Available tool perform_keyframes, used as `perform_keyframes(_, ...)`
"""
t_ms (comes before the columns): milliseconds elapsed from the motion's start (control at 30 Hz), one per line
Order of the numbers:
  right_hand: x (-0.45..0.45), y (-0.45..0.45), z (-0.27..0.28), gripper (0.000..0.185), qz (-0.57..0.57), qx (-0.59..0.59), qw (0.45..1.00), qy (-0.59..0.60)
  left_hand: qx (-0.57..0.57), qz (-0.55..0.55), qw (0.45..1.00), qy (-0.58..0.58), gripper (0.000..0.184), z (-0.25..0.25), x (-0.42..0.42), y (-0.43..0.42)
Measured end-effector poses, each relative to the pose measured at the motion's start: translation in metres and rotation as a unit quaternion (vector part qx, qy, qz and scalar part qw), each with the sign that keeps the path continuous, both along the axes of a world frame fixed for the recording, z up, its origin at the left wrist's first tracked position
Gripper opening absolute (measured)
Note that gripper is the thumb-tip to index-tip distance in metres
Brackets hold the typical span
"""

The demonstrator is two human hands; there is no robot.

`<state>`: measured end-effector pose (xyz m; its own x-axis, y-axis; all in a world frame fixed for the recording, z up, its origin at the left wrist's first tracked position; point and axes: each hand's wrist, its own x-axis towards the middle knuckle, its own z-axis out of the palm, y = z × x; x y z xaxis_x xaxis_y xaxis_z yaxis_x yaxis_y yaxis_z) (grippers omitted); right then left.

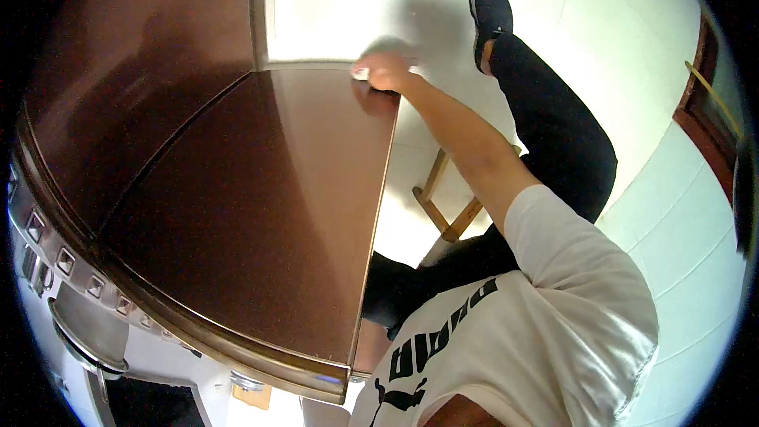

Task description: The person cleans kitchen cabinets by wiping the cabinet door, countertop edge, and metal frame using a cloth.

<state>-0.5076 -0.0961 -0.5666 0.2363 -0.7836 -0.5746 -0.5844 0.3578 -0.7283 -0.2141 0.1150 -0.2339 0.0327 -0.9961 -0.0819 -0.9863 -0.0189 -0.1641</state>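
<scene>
My right hand (387, 73) is closed around a small piece of white cloth (362, 74), of which only a little shows. It rests at the far corner of a glossy dark brown cabinet panel (316, 190), where the panel's thin free edge begins. Motion blurs the fingers slightly. The bare right forearm stretches out beside that edge. My left hand does not show.
A second brown panel (158, 55) adjoins on the left. Below them run a metallic rim (261, 364) and a round metal-edged fixture (87, 336). A wooden folding stool (431, 202) stands beside my legs on the pale floor (617, 32).
</scene>
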Motion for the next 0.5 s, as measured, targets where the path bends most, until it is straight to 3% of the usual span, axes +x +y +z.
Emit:
perform_keyframes(33, 0.012, -0.013, 0.011, 0.054, -0.005, -0.005, 1.000, -0.020, 0.001, 0.000, 1.000, -0.001, 0.052, 0.000, 0.000, 0.000)
perform_keyframes(167, 0.053, -0.068, 0.050, 0.058, 0.004, 0.024, 0.982, -0.189, 0.006, -0.005, 1.000, -0.004, 0.052, 0.000, -0.001, -0.002)
perform_keyframes(267, 0.054, -0.085, 0.094, 0.058, 0.036, 0.046, 0.975, -0.213, 0.009, -0.008, 1.000, -0.003, 0.052, -0.001, -0.002, -0.001)
perform_keyframes(300, 0.056, -0.080, 0.083, 0.054, 0.045, -0.014, 0.975, -0.218, 0.009, -0.008, 1.000, -0.004, 0.052, -0.002, -0.003, -0.002)
perform_keyframes(400, 0.057, -0.056, 0.013, 0.052, 0.023, 0.008, 0.993, -0.113, 0.004, -0.013, 1.000, -0.002, 0.052, -0.003, -0.005, -0.005)
perform_keyframes(500, 0.017, -0.032, 0.018, 0.049, 0.033, 0.017, 0.999, -0.025, -0.003, -0.018, 1.000, 0.000, 0.052, -0.003, -0.008, -0.007)
